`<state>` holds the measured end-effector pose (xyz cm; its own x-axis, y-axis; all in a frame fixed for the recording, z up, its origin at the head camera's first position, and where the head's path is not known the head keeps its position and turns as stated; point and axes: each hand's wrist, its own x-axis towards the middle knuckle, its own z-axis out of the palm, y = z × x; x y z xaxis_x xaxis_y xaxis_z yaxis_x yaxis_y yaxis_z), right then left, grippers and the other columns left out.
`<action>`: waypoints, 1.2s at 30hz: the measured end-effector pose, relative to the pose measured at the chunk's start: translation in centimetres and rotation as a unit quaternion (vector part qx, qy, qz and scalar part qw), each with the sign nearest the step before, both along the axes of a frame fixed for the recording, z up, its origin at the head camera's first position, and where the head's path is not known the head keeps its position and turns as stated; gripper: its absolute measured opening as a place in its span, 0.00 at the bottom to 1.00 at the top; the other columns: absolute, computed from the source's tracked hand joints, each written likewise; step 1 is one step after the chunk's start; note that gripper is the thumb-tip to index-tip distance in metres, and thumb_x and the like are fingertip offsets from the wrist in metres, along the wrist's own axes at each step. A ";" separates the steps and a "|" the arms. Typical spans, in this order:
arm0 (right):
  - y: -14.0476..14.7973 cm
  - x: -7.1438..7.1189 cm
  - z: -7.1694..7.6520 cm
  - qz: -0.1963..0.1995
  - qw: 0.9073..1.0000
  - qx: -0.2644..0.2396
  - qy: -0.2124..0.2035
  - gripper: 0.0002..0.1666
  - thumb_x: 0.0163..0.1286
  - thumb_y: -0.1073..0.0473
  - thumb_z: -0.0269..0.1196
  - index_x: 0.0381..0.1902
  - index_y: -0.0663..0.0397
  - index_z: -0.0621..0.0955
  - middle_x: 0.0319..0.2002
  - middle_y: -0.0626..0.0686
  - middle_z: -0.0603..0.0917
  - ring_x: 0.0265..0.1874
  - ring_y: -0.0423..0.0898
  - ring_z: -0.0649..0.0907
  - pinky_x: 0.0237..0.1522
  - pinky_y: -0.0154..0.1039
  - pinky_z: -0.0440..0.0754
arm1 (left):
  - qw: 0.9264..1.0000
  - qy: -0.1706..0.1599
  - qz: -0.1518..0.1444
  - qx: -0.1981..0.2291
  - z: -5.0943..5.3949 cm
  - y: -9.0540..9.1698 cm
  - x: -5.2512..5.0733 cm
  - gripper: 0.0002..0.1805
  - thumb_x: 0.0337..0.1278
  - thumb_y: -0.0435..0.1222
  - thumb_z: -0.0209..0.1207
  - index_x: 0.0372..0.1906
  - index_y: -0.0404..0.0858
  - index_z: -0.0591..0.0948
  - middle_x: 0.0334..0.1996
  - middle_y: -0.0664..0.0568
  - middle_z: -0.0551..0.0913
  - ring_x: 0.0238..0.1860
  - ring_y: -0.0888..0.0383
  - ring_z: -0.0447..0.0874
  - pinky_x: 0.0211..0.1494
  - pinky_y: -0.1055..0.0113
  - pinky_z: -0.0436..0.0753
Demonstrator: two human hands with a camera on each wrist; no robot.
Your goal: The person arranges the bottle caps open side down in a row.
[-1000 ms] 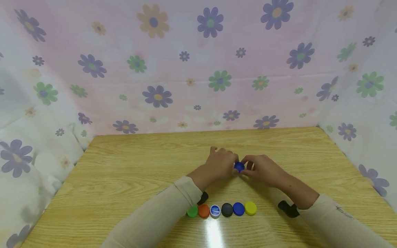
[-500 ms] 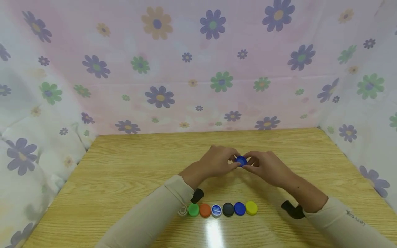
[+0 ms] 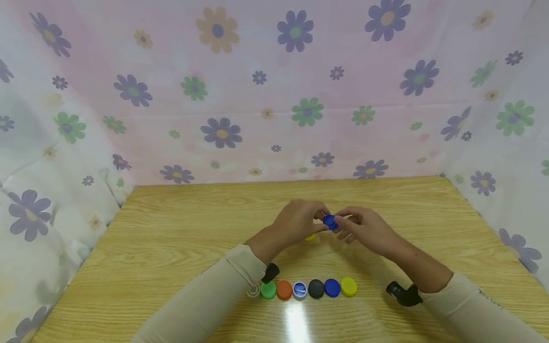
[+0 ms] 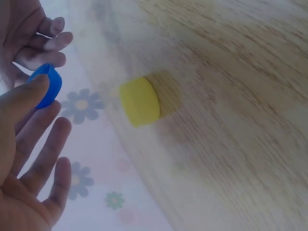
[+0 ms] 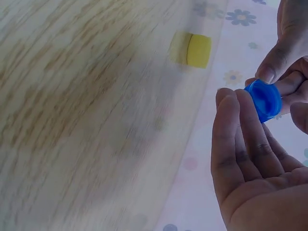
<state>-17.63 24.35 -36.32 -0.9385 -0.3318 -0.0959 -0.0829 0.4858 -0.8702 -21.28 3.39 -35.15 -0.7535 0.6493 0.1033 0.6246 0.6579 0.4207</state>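
Between my two hands, a blue bottle cap (image 3: pixel 330 222) is held up over the table, its hollow side showing in the right wrist view. My left hand (image 3: pixel 296 221) pinches it between thumb and forefinger; the other left fingers spread away in the left wrist view. My right hand (image 3: pixel 371 233) is close against the cap from the right. In the right wrist view its fingers are nearly straight and touch the cap's side, with the thumb apart from it. A yellow bottle cap (image 4: pixel 139 102) stands on the table below the hands, partly hidden by the left hand in the head view.
Nearer me on the wooden table (image 3: pixel 180 228) lies a row of bottle caps: beige (image 3: pixel 253 290), green (image 3: pixel 268 289), orange (image 3: pixel 284 289), white-and-blue printed (image 3: pixel 299 289), black (image 3: pixel 316 288), blue (image 3: pixel 332 287) and yellow (image 3: pixel 349 287). Flowered cloth (image 3: pixel 257 95) hangs behind and at both sides.
The blue cap has risen from low over the table and tilted. My right fingers have loosened around it. The yellow cap below the left hand has come into view.
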 end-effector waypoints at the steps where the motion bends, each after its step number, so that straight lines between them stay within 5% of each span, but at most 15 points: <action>1: 0.0 0.0 0.0 0.000 1.000 -0.007 -0.009 0.28 0.78 0.46 0.56 0.60 0.66 0.76 0.43 0.65 0.88 0.38 0.56 0.89 0.41 0.47 0.88 | 1.000 0.009 -0.003 0.000 0.0 0.0 0.0 0.14 0.59 0.43 0.69 0.49 0.44 0.86 0.43 0.57 0.90 0.45 0.62 0.89 0.46 0.76 0.82; 7: 0.0 -0.1 0.0 0.005 0.999 -0.031 -0.037 0.26 0.76 0.47 0.58 0.57 0.66 0.76 0.44 0.65 0.88 0.40 0.57 0.89 0.43 0.50 0.87 | 0.998 0.054 -0.027 -0.009 0.0 -0.1 0.3 0.11 0.58 0.43 0.70 0.44 0.44 0.86 0.39 0.58 0.90 0.42 0.64 0.88 0.44 0.79 0.81; 15: 0.1 0.3 -0.2 0.005 1.000 -0.017 -0.004 0.20 0.74 0.50 0.61 0.53 0.61 0.78 0.45 0.65 0.86 0.42 0.58 0.87 0.44 0.49 0.86 | 0.999 0.045 -0.030 0.000 0.0 -0.3 0.7 0.12 0.58 0.43 0.70 0.43 0.45 0.84 0.40 0.56 0.90 0.43 0.62 0.88 0.44 0.78 0.81; 25: 0.5 1.9 0.4 -0.013 0.995 0.041 0.095 0.15 0.72 0.49 0.64 0.52 0.48 0.81 0.46 0.51 0.85 0.44 0.49 0.86 0.42 0.41 0.85 | 0.998 -0.011 -0.018 0.058 0.5 -0.9 2.0 0.11 0.66 0.46 0.63 0.48 0.47 0.84 0.42 0.62 0.88 0.46 0.64 0.86 0.47 0.77 0.80; 29: 0.7 2.8 0.6 -0.012 0.990 0.050 0.132 0.13 0.72 0.50 0.64 0.51 0.44 0.81 0.45 0.47 0.84 0.42 0.39 0.84 0.42 0.36 0.85 | 0.993 -0.049 0.002 0.105 0.8 -0.8 3.2 0.12 0.64 0.46 0.64 0.49 0.48 0.84 0.42 0.63 0.88 0.44 0.69 0.84 0.46 0.77 0.80; 36: 1.1 5.0 1.2 -0.014 0.988 0.042 0.147 0.12 0.72 0.54 0.64 0.51 0.44 0.80 0.45 0.47 0.84 0.41 0.38 0.85 0.40 0.36 0.85 | 0.983 -0.095 0.027 0.155 0.9 -0.3 5.4 0.15 0.63 0.46 0.65 0.52 0.48 0.84 0.42 0.62 0.90 0.44 0.68 0.85 0.42 0.78 0.79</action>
<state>-12.66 25.41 -35.13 -0.9386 -0.3082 0.1549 -0.3110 0.5615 -0.7668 -15.84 3.11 -34.28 -0.8110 0.5669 0.1448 0.4834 0.5097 0.7117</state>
